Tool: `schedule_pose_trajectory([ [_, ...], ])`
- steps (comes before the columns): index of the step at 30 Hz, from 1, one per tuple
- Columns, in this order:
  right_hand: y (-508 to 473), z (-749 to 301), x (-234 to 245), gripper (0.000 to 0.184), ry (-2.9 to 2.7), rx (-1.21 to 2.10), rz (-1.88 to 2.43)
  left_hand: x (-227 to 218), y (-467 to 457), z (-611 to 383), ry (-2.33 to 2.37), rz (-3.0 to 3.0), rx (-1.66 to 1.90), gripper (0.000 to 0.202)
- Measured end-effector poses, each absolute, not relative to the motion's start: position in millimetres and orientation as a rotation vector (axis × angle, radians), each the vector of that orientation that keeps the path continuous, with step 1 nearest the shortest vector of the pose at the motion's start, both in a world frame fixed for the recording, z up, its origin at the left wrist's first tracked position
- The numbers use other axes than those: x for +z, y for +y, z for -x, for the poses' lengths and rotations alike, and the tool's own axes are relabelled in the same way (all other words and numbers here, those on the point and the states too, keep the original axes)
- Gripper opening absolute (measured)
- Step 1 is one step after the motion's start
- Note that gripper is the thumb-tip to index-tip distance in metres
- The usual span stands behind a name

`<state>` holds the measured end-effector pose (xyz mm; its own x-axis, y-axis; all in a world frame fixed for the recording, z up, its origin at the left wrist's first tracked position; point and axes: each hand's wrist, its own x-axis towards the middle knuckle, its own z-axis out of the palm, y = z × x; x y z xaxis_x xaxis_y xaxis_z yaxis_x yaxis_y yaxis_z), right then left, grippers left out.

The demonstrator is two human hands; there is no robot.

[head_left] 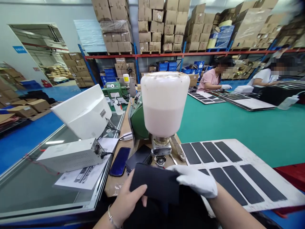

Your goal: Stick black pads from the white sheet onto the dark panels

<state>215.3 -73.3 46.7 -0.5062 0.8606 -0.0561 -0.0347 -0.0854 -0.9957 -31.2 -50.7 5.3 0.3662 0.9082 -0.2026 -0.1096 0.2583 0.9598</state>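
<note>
A thin black rectangular panel (154, 183) is held low in front of the machine, its face toward me. My left hand (130, 194), bare and with a bracelet at the wrist, grips its left end with the thumb on the face. My right hand (194, 179), in a white glove, closes on the upper right corner; some of its fingertips are hidden. Just beyond the panel is a metal nozzle head (161, 151) under a big translucent bottle (165, 105), partly full of pale liquid. A stack of similar dark panels (139, 157) lies left of the nozzle.
A white board (240, 144) with several dark panels in rows lies to the right. A blue phone (120, 161), a grey power box (71, 154) and a white monitor (83, 111) are on the left. Two co-workers (209, 78) sit across the green table (221, 122).
</note>
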Motion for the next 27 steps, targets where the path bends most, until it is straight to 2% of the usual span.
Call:
schedule_pose_trajectory([
  [2, -84.1, -236.9, 37.1, 0.048, -1.399, 1.629, 1.002, 7.1, -39.3, 6.8, 0.914, -1.121, 0.716, 0.048],
  [5, -94.9, -251.2, 26.0, 0.041, -1.362, 1.523, 1.057, 19.7, -27.2, -35.3, 0.775, -1.098, 0.566, 0.022],
  [10, -93.7, -245.9, 29.6, 0.038, -1.317, 1.339, 1.139, 39.5, -26.5, -75.9, 0.731, -0.833, 0.657, 0.017],
  [19, -66.5, -177.9, 60.3, 0.048, -1.346, 1.464, 1.199, 59.7, -32.8, -9.1, 0.804, -0.713, 0.841, 0.019],
  [23, -47.5, -145.5, 68.3, 0.040, -1.600, 1.476, 1.033, 61.7, -39.0, 29.8, 0.940, -0.710, 0.958, 0.024],
  [27, -35.7, -140.4, 71.8, 0.037, -1.748, 1.391, 1.187, 54.3, -45.8, 47.0, 0.951, -0.806, 0.941, 0.025],
])
